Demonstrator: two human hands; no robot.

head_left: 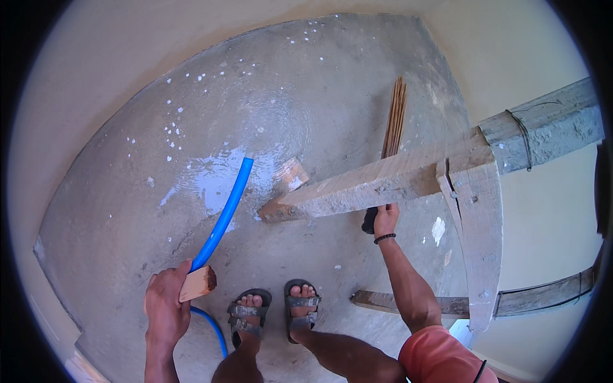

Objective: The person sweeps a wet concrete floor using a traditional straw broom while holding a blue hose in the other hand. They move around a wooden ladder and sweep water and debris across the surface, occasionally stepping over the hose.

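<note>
My left hand (168,297) is closed around a blue hose (227,214) and a short wooden block (196,285) together. The hose's open end points away from me over the wet floor, and its tail runs down behind my hand. At the right, my right hand (385,220) grips the black-wrapped handle of a stick broom (394,121). Its thin brown sticks reach away toward the far wall. A wooden beam crosses in front of the broom and hides its middle and part of my fingers.
A wooden frame (469,236) with long legs stands at the right, its beam (357,185) slanting inward. By the beam's end lies a wood offcut (294,173). Water (217,179) spreads on the concrete floor (115,217), with white specks beyond. Pale walls (511,51) border it.
</note>
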